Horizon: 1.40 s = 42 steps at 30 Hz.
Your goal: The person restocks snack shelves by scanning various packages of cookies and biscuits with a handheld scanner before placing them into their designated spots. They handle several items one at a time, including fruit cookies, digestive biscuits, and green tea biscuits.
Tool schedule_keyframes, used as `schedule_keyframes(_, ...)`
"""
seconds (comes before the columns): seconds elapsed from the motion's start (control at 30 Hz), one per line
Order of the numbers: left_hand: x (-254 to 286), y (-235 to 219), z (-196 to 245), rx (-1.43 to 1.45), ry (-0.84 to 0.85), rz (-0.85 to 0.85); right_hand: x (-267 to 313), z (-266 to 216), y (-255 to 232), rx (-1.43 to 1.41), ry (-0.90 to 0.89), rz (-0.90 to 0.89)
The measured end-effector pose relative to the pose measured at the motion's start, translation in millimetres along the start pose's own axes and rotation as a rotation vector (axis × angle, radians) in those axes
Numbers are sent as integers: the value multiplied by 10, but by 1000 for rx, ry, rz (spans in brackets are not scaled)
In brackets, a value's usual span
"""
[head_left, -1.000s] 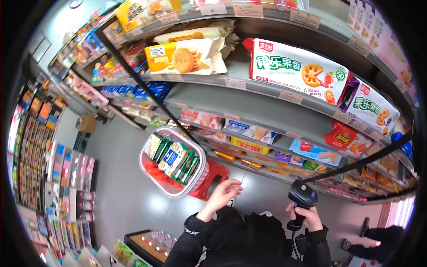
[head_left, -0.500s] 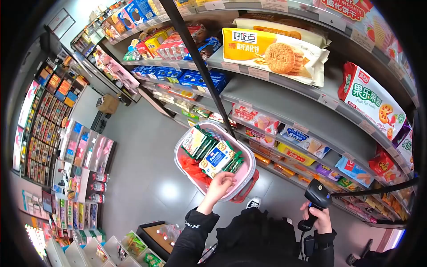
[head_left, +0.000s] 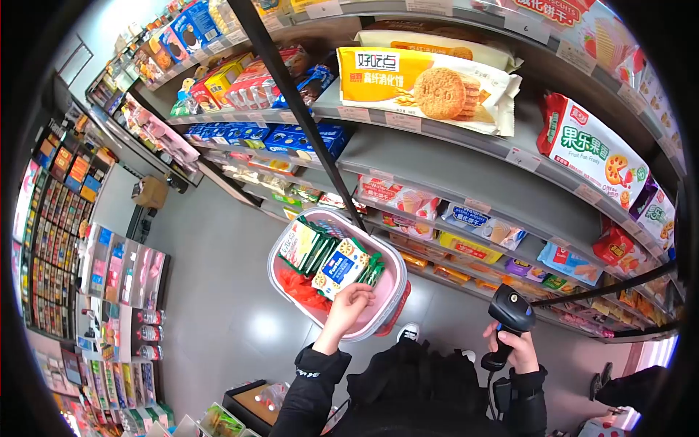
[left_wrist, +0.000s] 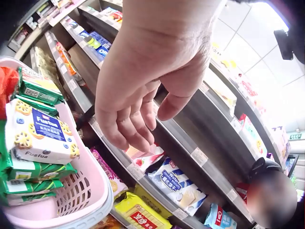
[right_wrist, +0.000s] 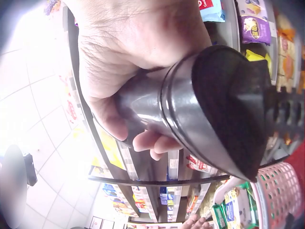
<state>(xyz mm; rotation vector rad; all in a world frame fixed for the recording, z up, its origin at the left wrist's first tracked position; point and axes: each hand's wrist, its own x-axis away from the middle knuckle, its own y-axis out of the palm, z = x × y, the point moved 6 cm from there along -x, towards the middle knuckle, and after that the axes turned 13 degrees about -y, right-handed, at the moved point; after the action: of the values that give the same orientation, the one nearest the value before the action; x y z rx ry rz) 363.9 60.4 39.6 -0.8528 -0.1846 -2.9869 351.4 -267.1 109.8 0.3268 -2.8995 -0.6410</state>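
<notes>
My right hand (head_left: 521, 351) grips a black handheld barcode scanner (head_left: 512, 310) by its handle; the handle's base and cord fill much of the right wrist view. My left hand (head_left: 352, 303) overlaps the near side of a pink shopping basket (head_left: 397, 295) in the head view, its fingers loosely curled around nothing. Inside the basket, a white and blue Fustua biscuit pack (left_wrist: 44, 132) lies among green packs (left_wrist: 40, 172). A crumpled red plastic bag (head_left: 297, 287) sits at the basket's left side.
Shelves of biscuits run along the front and right, including a yellow biscuit pack (head_left: 429, 87) and a white-and-red pack (head_left: 593, 149). A dark shelf post (head_left: 298, 109) slants down behind the basket. Lower left stand bins (head_left: 220, 422). Another person's leg (head_left: 632, 387) shows at right.
The head view has swung left, so shelves and basket shifted rightward, then slightly back. My left hand has gone from beside the basket to over its near side. The right hand keeps holding the scanner.
</notes>
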Motion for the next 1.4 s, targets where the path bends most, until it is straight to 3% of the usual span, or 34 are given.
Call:
schedule_keyframes(0.53,-45,114,14,-29,-1,-5,92,-79,-189,48,-27,63)
schedule_keyframes(0.63,-220,-159,-123,-74,-27,56,3,-261,-228,127,-59,81)
schedule_keyframes(0.7,-346,-458,-90,-297,29,164,1,-414,-243,185,-72,120)
schedule_keyframes(0.73,-430,-626,-37,-657,191,315,-9,-467,-284,224,-78,129)
schedule_keyframes(0.77,-540,-759,-58,-548,184,307,-23,-454,-387,255,-61,125)
schedule_keyframes(0.8,-501,-698,141,-654,240,351,-39,-559,-369,227,-105,169)
schedule_keyframes(0.87,-696,-982,58,-696,323,367,-39,-625,-412,241,-133,157)
schedule_keyframes(1.0,-811,-1178,66,-754,190,386,33,-694,-491,250,-158,275)
schedule_keyframes(1.03,-611,-863,354,-779,-30,403,65,-701,-522,276,-154,323)
schedule_keyframes(1.07,-790,-1109,87,-821,147,417,82,-672,-583,307,-150,363)
schedule_keyframes(1.1,-838,-1126,30,-832,13,439,97,-617,-648,343,-136,369)
schedule_keyframes(1.17,-869,-1093,-66,-919,269,469,79,-605,-602,320,-207,418)
schedule_keyframes(1.2,-811,-971,3,-990,174,496,64,-595,-570,314,-208,421)
schedule_keyframes(1.27,-961,-1014,-282,-1108,16,489,62,-495,-615,305,-195,395)
schedule_keyframes(1.4,-1005,-911,-390,-1263,-69,541,3,-468,-552,278,-161,402)
